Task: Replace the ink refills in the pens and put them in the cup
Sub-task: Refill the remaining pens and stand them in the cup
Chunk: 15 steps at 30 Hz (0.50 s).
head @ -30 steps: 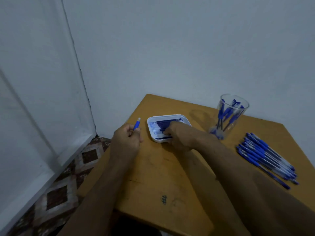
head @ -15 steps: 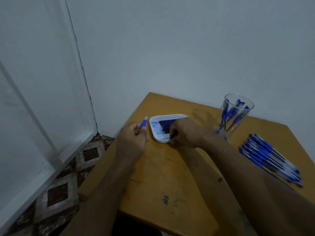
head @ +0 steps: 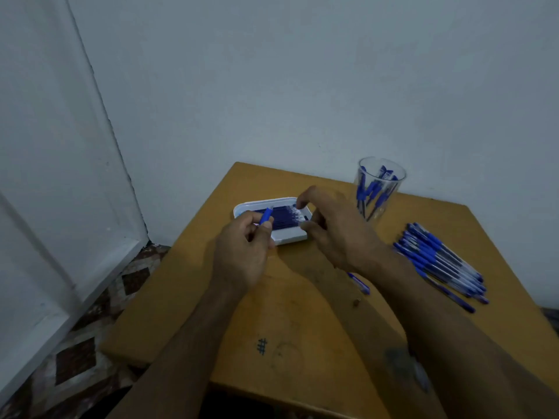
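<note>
Left hand grips a blue pen; right hand, just beside it, hovers blurred over the refill tray, its grip unclear.

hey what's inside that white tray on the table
The white tray holds a row of dark blue ink refills lying side by side. The hands, left and right, cover its near side and right end, hiding anything there.

head cam only | we look forward and down from head height, wide-angle | table fills the lower centre at arm's reach, both forearms enter from the bottom edge | wall straight ahead, floor at lower left | no second view to overlap
</note>
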Motion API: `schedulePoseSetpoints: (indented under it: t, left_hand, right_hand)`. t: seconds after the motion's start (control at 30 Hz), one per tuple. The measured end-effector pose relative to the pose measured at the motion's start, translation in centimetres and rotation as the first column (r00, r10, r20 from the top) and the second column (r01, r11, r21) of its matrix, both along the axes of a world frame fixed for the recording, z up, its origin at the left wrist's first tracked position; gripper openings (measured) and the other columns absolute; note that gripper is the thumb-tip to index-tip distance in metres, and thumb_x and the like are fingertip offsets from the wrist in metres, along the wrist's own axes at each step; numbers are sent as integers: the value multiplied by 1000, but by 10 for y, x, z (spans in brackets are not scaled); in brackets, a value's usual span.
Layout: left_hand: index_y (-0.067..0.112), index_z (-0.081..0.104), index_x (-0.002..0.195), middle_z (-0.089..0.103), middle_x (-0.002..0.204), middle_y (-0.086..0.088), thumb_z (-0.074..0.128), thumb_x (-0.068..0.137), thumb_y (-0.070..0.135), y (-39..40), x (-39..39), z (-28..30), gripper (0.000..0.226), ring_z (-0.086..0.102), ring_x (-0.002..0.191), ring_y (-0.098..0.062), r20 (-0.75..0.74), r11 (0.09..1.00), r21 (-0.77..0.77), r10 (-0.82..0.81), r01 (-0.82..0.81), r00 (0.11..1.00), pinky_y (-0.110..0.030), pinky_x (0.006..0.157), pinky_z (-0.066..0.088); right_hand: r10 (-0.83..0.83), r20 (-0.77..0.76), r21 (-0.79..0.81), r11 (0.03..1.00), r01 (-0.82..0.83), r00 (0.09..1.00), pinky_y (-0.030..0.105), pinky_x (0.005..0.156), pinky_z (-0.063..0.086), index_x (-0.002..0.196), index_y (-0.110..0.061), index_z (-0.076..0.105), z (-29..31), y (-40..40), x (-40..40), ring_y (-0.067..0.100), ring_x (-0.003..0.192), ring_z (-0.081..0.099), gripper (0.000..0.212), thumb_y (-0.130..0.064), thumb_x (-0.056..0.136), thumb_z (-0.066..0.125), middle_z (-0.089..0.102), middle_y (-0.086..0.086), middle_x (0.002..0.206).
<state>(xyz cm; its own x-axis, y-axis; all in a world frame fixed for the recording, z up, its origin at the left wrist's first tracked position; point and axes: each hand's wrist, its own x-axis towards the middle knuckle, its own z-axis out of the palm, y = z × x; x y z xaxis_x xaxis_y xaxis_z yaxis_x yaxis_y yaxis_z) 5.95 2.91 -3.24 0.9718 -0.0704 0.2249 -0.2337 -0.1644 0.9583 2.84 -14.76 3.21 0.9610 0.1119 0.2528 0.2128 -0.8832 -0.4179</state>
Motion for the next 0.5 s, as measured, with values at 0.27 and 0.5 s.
schedulePoseSetpoints:
  t: [0.27,0.5]
  left_hand:
    - [16,69,109,67,73,-15,59,102,15,-45,-33,0,13,54,52,-1,13,961,-27,-275,276,961,-17,52,43]
    - [31,69,117,69,72,-4,63,100,28,-67,-53,-9,19,61,62,1,52,925,90,-376,370,925,-27,63,49]
  right_hand:
    - [-60,-128,622,773,128,990,10,49,43,104,-9,73,-14,-60,-77,1,58,63,16,0,98,61,77,1,81]
    - [-268,-34,733,648,206,963,26,48,48,101,-17,78,-36,-82,-104,15,58,58,13,-17,95,67,64,3,74]
